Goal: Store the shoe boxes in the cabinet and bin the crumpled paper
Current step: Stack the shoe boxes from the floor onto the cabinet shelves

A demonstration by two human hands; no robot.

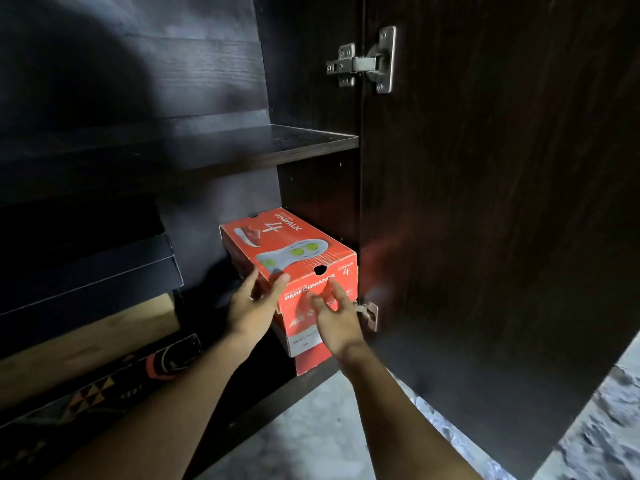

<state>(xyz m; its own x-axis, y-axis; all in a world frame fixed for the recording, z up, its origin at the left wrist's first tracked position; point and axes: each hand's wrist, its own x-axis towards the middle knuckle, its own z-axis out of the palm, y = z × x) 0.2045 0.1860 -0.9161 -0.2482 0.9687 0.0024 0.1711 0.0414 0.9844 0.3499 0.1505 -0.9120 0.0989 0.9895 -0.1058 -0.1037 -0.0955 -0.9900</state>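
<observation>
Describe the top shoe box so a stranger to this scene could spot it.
Find the dark cabinet with its door open on the right. Below the shelf, against the right wall, boxes are stacked. The top shoe box is bright red with a green-dotted sole printed on its lid; the left hand and right hand touch its near end.

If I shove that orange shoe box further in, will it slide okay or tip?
The orange shoe box likely stays stiff; its cardboard edges look square. Resting on a lower box, it could skew or drag that along.
</observation>
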